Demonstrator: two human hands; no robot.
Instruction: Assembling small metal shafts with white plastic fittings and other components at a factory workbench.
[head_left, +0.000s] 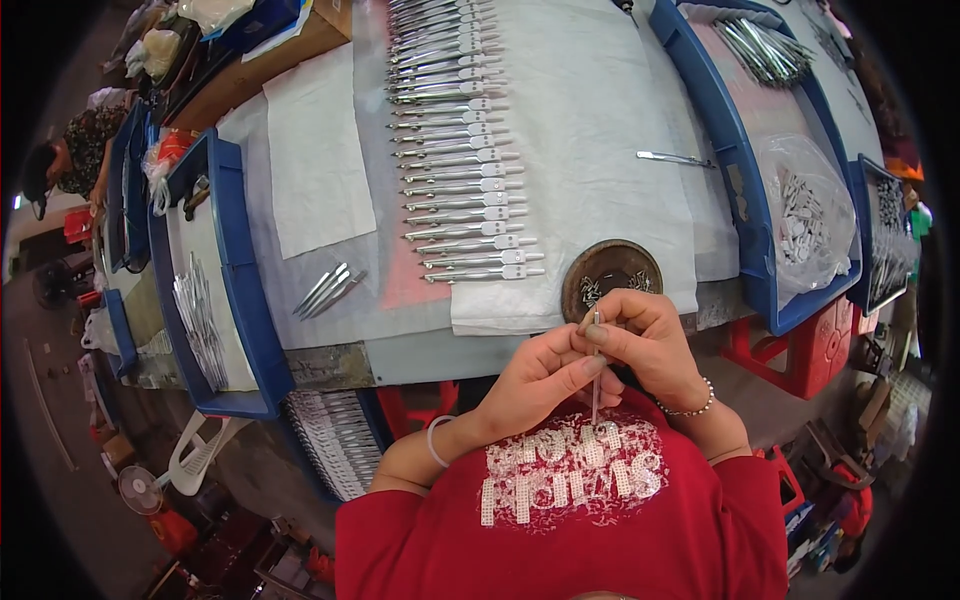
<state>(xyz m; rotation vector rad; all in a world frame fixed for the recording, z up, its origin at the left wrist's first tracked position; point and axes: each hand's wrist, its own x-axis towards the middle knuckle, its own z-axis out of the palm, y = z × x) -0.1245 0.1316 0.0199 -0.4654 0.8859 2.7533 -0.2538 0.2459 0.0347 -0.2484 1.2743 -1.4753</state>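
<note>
My left hand [550,378] pinches a slim silver metal piece [596,392], held upright in front of my chest. The fingers of my right hand [643,345] close on the upper end of the same piece, so both hands touch it. Fingertips hide most of its middle. Just beyond my hands sits a round brown bowl [573,290] with small metal screws [590,290] in it. A long row of silver compass-like metal tools [480,228] lies side by side on the white-covered table, left of the bowl.
Several loose metal pieces [330,290] lie left of the row. Blue trays stand on both sides: the left tray [243,280] holds slim metal parts, the right tray [735,190] rods and a plastic bag [815,220] of small parts. A single metal piece [675,158] lies by the right tray.
</note>
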